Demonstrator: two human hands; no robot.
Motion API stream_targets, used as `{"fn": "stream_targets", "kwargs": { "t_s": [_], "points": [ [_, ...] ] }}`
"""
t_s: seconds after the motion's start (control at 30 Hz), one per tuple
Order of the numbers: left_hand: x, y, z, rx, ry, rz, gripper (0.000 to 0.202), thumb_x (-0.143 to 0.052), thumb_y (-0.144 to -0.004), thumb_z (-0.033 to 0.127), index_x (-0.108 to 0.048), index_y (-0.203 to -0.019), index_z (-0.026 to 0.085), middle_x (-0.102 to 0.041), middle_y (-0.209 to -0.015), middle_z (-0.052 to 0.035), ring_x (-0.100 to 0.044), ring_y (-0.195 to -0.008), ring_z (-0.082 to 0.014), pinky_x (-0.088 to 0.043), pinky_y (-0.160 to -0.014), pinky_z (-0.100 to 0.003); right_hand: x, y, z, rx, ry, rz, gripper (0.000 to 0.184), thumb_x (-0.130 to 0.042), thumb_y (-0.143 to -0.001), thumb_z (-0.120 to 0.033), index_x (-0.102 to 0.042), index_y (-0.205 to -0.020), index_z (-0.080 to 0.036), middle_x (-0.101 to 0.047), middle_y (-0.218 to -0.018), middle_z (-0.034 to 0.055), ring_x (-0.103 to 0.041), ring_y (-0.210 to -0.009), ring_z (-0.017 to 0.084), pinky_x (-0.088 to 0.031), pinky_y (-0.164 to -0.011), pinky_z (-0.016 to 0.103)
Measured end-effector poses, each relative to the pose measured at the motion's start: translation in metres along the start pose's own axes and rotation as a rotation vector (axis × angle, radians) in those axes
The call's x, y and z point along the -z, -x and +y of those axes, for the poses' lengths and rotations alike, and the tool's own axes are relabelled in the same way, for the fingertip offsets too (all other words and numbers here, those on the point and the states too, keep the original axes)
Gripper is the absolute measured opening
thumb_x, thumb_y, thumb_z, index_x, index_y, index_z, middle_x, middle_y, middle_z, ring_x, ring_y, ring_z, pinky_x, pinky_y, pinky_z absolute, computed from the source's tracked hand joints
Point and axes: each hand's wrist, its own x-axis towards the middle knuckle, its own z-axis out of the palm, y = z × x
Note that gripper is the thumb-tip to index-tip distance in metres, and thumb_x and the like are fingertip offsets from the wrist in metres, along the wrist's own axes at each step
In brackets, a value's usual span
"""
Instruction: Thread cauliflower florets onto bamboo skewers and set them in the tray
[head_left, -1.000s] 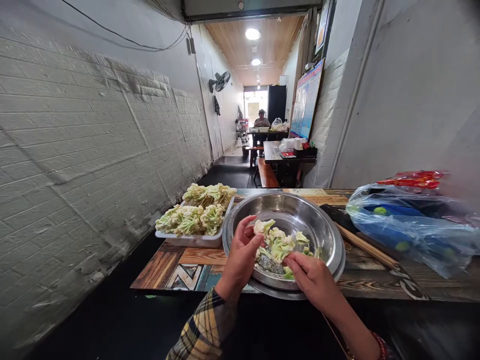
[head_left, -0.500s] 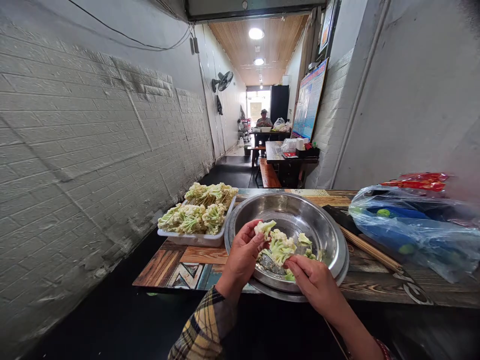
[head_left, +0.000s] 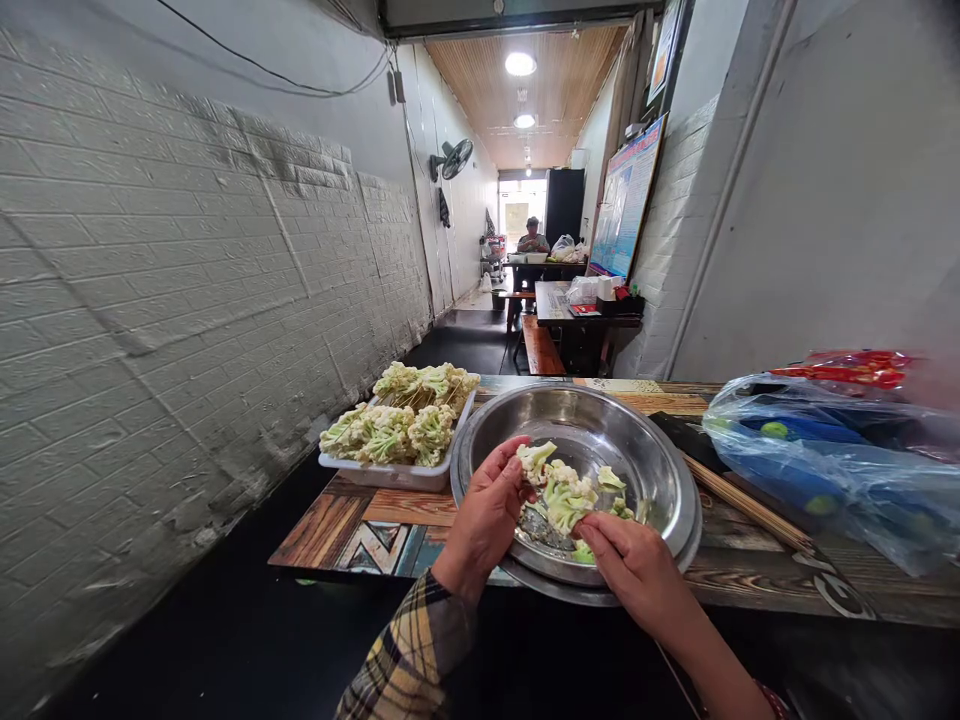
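A steel bowl (head_left: 645, 450) sits on the wooden table in front of me, with loose cauliflower pieces (head_left: 568, 497) lying in it. My left hand (head_left: 486, 520) is closed on a cauliflower floret (head_left: 537, 458) that it holds above the bowl's near side. My right hand (head_left: 636, 565) rests at the bowl's near rim, fingers pinched on something thin that I cannot make out, touching the pieces. To the left of the bowl stands a white tray (head_left: 390, 473) piled with skewered cauliflower (head_left: 405, 412).
Bamboo skewers (head_left: 742, 503) lie right of the bowl, beside a clear plastic bag (head_left: 832, 460) with blue contents. A brick wall runs along the left. Benches and tables stand down the corridor, where a person (head_left: 532, 238) sits far off.
My left hand has shifted the floret slightly right, closer to the pile. The view has drifted a little; the right hand stays at the bowl's rim.
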Motion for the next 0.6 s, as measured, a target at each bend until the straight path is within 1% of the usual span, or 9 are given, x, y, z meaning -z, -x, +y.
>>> {"fn": "stream_targets", "kwargs": {
  "t_s": [0.13, 0.33, 0.47, 0.6],
  "points": [
    [0.0005, -0.0005, -0.0009, -0.021, -0.021, 0.008, 0.033, -0.073, -0.074, 0.031, -0.064, -0.103, 0.017, -0.059, -0.082, -0.0009, -0.050, -0.067, -0.0084, -0.038, -0.056, -0.020, -0.0016, 0.0002, 0.0015, 0.005, -0.006, 0.010, 0.034, -0.033, -0.098, -0.032, -0.057, -0.076, -0.020, -0.062, -0.071, 0.0005, -0.057, -0.066, 0.014, -0.038, -0.063, 0.026],
    [0.0003, 0.0000, -0.0010, -0.012, -0.074, -0.015, 0.028, -0.071, -0.076, 0.033, -0.065, -0.099, 0.018, -0.058, -0.085, -0.0011, -0.049, -0.071, -0.0088, -0.037, -0.060, -0.020, -0.0023, -0.0010, 0.0022, -0.024, 0.006, 0.019, 0.036, -0.034, -0.098, -0.033, -0.054, -0.070, -0.020, -0.057, -0.064, -0.0010, -0.054, -0.061, 0.013, -0.035, -0.059, 0.026],
    [-0.0001, 0.0003, -0.0007, -0.006, -0.103, -0.025, 0.026, -0.070, -0.077, 0.033, -0.066, -0.097, 0.017, -0.058, -0.085, -0.0017, -0.049, -0.072, -0.0094, -0.037, -0.062, -0.021, -0.0014, -0.0011, 0.0011, -0.012, 0.007, 0.031, 0.036, -0.034, -0.098, -0.033, -0.052, -0.069, -0.020, -0.056, -0.063, -0.0014, -0.053, -0.060, 0.013, -0.035, -0.059, 0.025],
    [-0.0025, 0.0012, -0.0002, 0.003, -0.114, -0.035, 0.028, -0.072, -0.075, 0.035, -0.067, -0.096, 0.017, -0.059, -0.085, -0.0026, -0.050, -0.073, -0.0108, -0.038, -0.064, -0.023, -0.0040, -0.0008, 0.0017, 0.009, 0.034, 0.077, 0.036, -0.035, -0.098, -0.032, -0.052, -0.068, -0.021, -0.055, -0.062, -0.0015, -0.052, -0.057, 0.013, -0.035, -0.057, 0.025]
  ]
}}
